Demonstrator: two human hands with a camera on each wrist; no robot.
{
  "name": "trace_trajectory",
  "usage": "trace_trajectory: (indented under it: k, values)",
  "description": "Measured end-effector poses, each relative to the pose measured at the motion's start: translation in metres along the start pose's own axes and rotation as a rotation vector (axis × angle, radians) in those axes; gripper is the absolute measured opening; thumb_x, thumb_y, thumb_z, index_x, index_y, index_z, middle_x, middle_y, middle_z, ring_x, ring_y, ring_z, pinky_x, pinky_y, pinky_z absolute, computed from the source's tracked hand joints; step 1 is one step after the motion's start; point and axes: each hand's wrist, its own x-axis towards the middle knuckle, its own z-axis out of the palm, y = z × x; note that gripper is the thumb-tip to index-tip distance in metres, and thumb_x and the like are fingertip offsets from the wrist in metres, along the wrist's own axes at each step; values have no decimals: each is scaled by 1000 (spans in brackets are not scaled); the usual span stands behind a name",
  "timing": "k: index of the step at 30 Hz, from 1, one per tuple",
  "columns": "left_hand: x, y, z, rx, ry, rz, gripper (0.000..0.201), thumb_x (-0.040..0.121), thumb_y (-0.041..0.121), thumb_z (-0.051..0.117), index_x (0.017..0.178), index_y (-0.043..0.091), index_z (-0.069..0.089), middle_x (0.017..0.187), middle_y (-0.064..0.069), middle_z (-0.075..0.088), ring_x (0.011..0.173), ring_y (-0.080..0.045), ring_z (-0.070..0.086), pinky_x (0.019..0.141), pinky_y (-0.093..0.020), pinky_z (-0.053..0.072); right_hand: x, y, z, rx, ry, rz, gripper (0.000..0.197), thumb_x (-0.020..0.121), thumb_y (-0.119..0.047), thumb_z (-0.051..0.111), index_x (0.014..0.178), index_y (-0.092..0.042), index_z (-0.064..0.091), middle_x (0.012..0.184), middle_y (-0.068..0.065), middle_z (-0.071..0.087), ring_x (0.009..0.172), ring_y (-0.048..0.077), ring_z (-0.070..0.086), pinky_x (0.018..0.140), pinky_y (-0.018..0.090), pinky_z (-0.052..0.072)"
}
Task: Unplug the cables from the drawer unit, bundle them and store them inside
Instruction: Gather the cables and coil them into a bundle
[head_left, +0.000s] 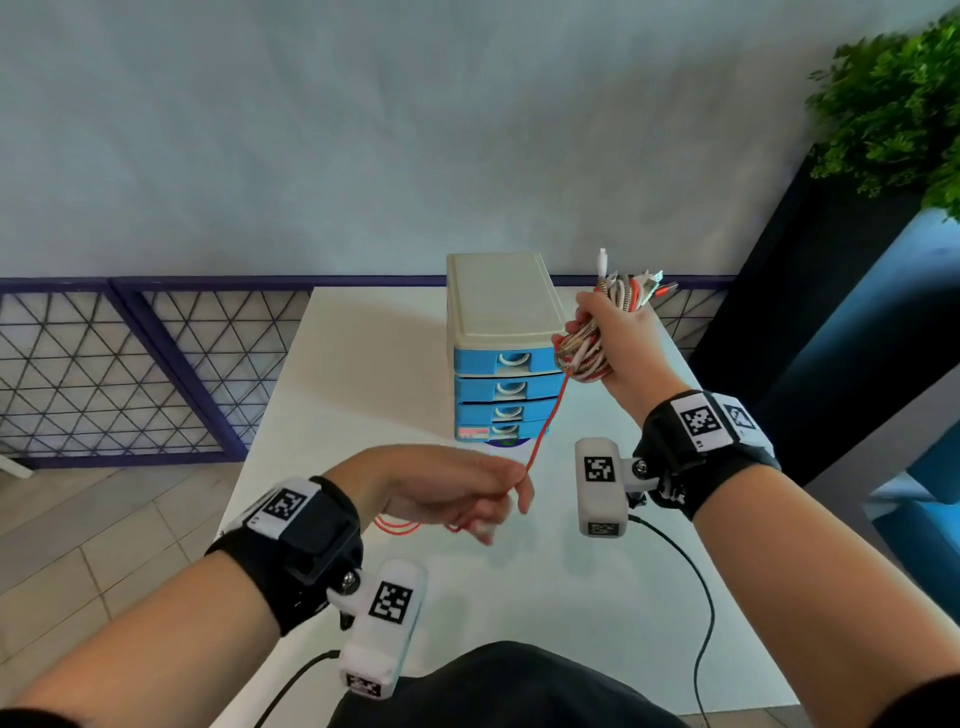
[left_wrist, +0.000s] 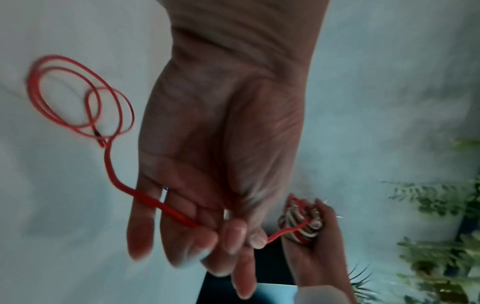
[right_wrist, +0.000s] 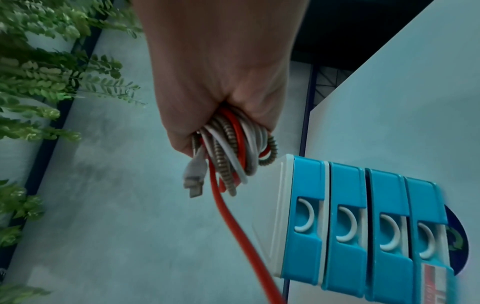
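A small drawer unit (head_left: 498, 358) (right_wrist: 363, 230) with a cream top and several closed blue drawers stands on the white table (head_left: 363, 374). My right hand (head_left: 615, 332) (right_wrist: 218, 82) is raised beside its top right corner and grips a bundle of white, braided and red cables (head_left: 584, 353) (right_wrist: 233, 150), plugs sticking up. A red cable (head_left: 548, 415) (left_wrist: 114, 164) (right_wrist: 233, 226) runs from the bundle down to my left hand (head_left: 467, 493) (left_wrist: 215, 205), which pinches it between thumb and fingers. Its loose end lies coiled on the table (left_wrist: 78, 98).
A black lead (head_left: 696, 597) trails over the table's near right part. A dark planter with green fern fronds (head_left: 893, 104) stands to the right. A purple lattice railing (head_left: 130, 364) runs behind the table. A round blue sticker (right_wrist: 457, 240) lies under the drawer unit.
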Motion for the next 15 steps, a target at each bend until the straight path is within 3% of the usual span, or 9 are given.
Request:
trace_trajectory:
  k: [2,5,9,12,15]
  values:
    - [0,-6,-6,150,113,-55,31,100,37,39,90,18,61,60,8,37,54,-10,36,64,-26,28,-4,-6,-4,55,-62,53,17,89,-8,60,73,-8,53,61,4,57,58,17,61,81,46,58]
    - [5,3,-15,622,440,-2,22,95,33,52,87,20,69,62,9,48,58,-7,44,59,-19,35,-13,-10,-5,-19,-219,157,12,92,-8,58,81,-5,56,73,9,61,66,18,66,79,42,58]
    - [13,26,-22,722,880,189,15,84,32,67,75,22,64,74,1,62,67,-13,52,59,-22,37,-22,-7,-1,-270,-429,240,10,92,-9,58,88,-1,60,94,17,72,88,24,72,75,35,59]
    - [15,44,-20,813,1011,349,19,85,31,67,84,12,68,76,0,62,67,-14,51,51,-15,32,-27,-3,4,-471,-556,252,12,89,-10,62,96,0,63,87,16,68,76,23,68,70,31,56]
    - [14,51,-17,826,1035,436,19,83,29,70,82,12,61,75,-4,62,68,-17,55,51,-13,35,-31,-5,8,-457,-616,290,13,91,-8,58,100,0,62,87,15,71,76,21,71,70,30,58]
